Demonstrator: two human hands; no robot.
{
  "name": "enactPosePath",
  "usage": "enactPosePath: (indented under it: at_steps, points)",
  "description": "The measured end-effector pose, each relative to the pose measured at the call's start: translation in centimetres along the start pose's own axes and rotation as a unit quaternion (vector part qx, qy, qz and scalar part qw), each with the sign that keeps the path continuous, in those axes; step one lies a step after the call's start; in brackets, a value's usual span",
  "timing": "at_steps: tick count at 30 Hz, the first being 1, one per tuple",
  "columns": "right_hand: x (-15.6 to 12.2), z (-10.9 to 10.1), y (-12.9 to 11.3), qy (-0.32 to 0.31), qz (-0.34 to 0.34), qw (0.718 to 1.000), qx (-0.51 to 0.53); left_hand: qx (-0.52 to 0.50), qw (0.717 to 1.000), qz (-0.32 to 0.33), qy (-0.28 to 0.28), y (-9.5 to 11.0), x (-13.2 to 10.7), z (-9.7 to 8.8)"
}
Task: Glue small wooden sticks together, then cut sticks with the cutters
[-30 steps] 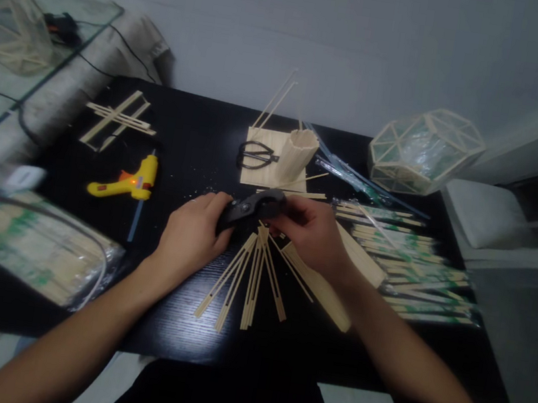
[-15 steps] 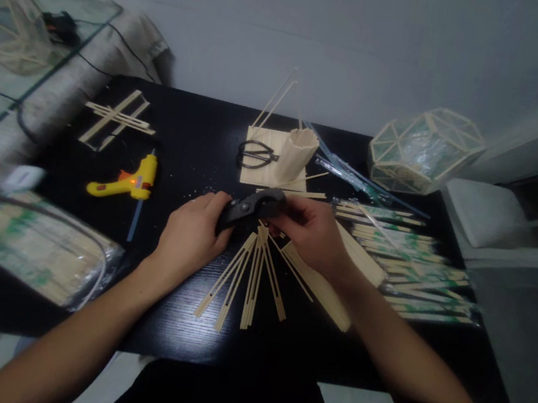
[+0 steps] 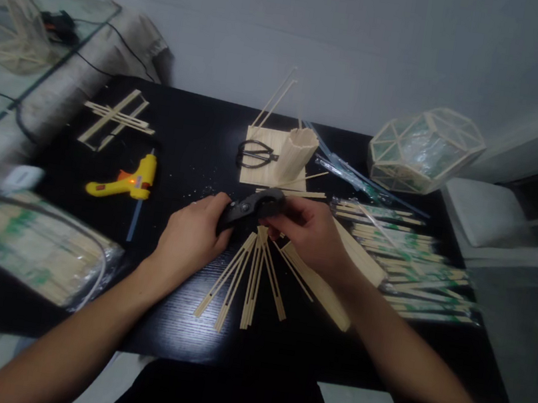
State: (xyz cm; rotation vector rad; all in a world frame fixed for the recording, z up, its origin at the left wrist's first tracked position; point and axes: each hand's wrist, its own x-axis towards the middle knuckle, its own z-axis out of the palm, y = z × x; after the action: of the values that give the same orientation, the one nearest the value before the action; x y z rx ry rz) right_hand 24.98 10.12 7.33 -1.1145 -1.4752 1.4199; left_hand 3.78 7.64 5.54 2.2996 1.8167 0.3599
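Observation:
My left hand (image 3: 196, 230) is wrapped round the handle of a black hand cutter (image 3: 248, 208) with curved jaws. The jaws end beside my right hand (image 3: 312, 235), whose fingers are pinched together at them; what lies in that pinch is hidden. Below both hands, narrow slotted frames of light wooden sticks (image 3: 251, 286) fan out on the black table (image 3: 170, 321). A flat wooden panel (image 3: 320, 280) lies partly under my right forearm. Behind the cutter, a wooden tube (image 3: 297, 155) stands on a square stick base (image 3: 255, 176), next to black-handled scissors (image 3: 256, 154).
On the left lie a yellow glue gun (image 3: 133, 181), crossed stick frames (image 3: 117, 118) and a wrapped bundle of sticks (image 3: 39, 248). To the right are several packs of chopsticks (image 3: 405, 266), clear glue sticks (image 3: 348, 175) and a faceted wood-framed form (image 3: 423, 150).
Almost nothing differs. Both hands and the cutter stay in place, with only a very slight shift of my right fingers.

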Motion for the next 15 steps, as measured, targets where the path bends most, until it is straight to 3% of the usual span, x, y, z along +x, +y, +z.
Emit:
enactPosePath:
  at_steps: [8,15]
  points:
    - [0.06,0.17,0.34,-0.001,0.007,1.0,0.017,-0.025,0.999,-0.026,-0.017,-0.05,0.14,-0.11]
    - [-0.06,0.14,0.65,-0.005,-0.008,0.999,0.047,-0.269,0.961,-0.061,0.007,-0.84,0.67,0.55]
